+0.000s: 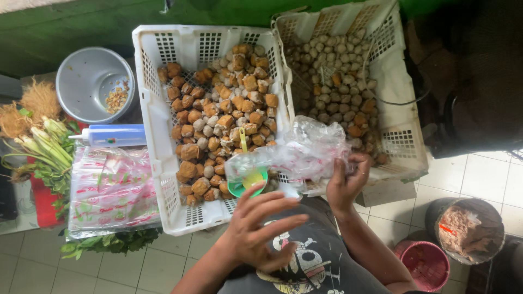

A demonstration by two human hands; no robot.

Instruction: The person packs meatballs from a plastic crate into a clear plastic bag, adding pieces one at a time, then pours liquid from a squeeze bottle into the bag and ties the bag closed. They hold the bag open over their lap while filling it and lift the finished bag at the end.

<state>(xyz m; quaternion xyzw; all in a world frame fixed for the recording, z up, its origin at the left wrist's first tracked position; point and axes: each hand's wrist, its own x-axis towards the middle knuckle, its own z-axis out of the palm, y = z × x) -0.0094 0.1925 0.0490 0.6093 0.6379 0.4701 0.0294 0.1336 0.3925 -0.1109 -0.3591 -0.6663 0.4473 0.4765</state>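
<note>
My right hand [347, 182] pinches a crumpled clear plastic bag [305, 152] over the seam between two white crates. My left hand [256, 228] is spread, fingers apart, just below the bag's open end, touching or nearly touching it. A green scoop [248, 182] with a yellow handle lies under the bag on the food. The left crate [150, 109] holds brown fried pieces and pale round balls [218, 114]. The right crate [406, 141] holds mostly pale balls [332, 76] with some brown pieces.
A grey bowl [90, 76] with crumbs sits at the back left. Beside the left crate lie a blue-and-white bottle [111, 135], a stack of printed plastic bags [111, 188] and leafy greens [46, 149]. A pink basket [427, 264] and a bucket [466, 228] stand on the tiled floor.
</note>
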